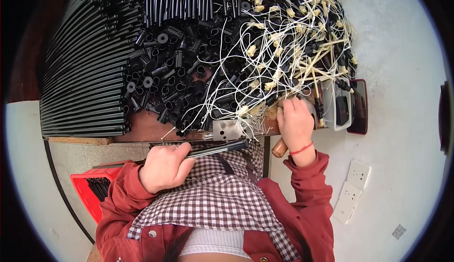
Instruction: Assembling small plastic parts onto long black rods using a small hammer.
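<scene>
My left hand (166, 166) is closed around a slim black tube (217, 148), which points right over my lap, just below the table's front edge. At the right end of the table my right hand (297, 122) is curled, fingertips down and hidden. A wooden handle (279, 148) sticks out below it past the edge; whether the fingers grip it cannot be seen. Between the hands a metal plate with holes (231, 129) sits at the edge, beside a small heap of thin pins (259, 121).
Long black tubes (85, 87) are stacked at the left. Short black clip fittings (177, 59) are heaped in the middle. Tangled white cords (227, 73) with yellowish ends cover the right. A clear bin (342, 113) and dark phone (359, 106) lie beyond; a red bin (85, 193) stands lower left.
</scene>
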Demonstrator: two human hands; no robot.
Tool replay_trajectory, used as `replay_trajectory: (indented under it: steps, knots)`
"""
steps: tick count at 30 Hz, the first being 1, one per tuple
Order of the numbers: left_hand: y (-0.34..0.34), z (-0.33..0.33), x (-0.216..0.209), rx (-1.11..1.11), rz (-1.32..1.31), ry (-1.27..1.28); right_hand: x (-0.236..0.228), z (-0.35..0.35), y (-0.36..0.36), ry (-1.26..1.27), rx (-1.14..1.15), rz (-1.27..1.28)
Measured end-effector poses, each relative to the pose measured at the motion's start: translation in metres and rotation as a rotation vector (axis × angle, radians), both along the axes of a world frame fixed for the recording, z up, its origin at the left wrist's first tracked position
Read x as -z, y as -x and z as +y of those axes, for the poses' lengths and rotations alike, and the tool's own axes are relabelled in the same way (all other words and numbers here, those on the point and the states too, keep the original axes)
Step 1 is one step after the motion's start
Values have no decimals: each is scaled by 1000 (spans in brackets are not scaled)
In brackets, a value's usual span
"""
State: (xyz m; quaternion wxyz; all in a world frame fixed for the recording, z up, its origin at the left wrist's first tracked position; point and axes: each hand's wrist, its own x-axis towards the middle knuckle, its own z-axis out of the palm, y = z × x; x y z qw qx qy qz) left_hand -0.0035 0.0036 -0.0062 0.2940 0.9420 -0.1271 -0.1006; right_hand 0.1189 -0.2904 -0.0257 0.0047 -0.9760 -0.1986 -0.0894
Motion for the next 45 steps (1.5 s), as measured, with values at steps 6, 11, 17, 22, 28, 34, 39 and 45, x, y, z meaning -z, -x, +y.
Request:
replay_trajectory:
  steps: [6, 11, 17, 22, 28, 34, 39, 45]
  knots:
    - [-5, -3, -16, -96, -211, -58, 0, -2, -10, 140, -90, -26]
    - [-11, -12, -24, -109, -129, -218, -33, 4, 11, -973, 250, 621]
    - [-21, -7, -22, -56, -63, -193, -31, 43, 28, -889, -27, 710]
    - [-19, -15, -33, -100, -113, -274, -38, 54, 19, -762, -302, 313]
    - [-14, -19, -40, -130, -146, -332, -47, 62, 24, -397, -418, 234]
    - [-14, -20, -42, -105, -152, -351, -60, 81, 32, -181, -304, 217]
    - [-15, -18, -30, -116, -120, -322, -59, 51, 26, -511, -296, 125]
    - [-8, -13, -17, -102, -54, -234, 25, -68, 75, -922, 408, 80]
